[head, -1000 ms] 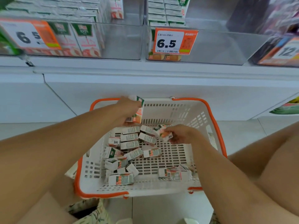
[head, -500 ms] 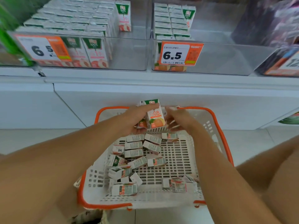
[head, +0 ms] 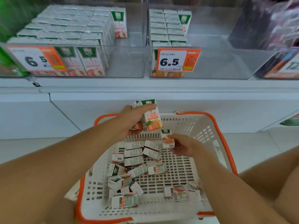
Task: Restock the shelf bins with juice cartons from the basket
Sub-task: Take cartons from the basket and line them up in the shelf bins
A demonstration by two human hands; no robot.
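A white basket with an orange rim (head: 216,125) stands on the floor below the shelf, with several small juice cartons (head: 134,160) lying loose in it. My left hand (head: 131,117) holds a bunch of cartons upright above the basket's far edge; the front one shows an orange picture (head: 152,118). Just to the lower right, my right hand (head: 182,145) pinches a single carton (head: 168,139) above the pile. On the shelf above, the left clear bin (head: 126,65) is nearly full of peach cartons. The middle bin (head: 218,67) holds orange cartons only at its left side.
Orange price tags reading 6.5 hang on the left bin (head: 37,59) and the middle bin (head: 176,59). A third bin with dark packs (head: 278,65) sits at the right. A white shelf ledge (head: 145,85) runs above the basket. A bare leg (head: 275,180) lies right of the basket.
My right hand passed its carton to the left hand's bunch, dropped back to the pile and lifted another carton. The left hand has kept its bunch raised.
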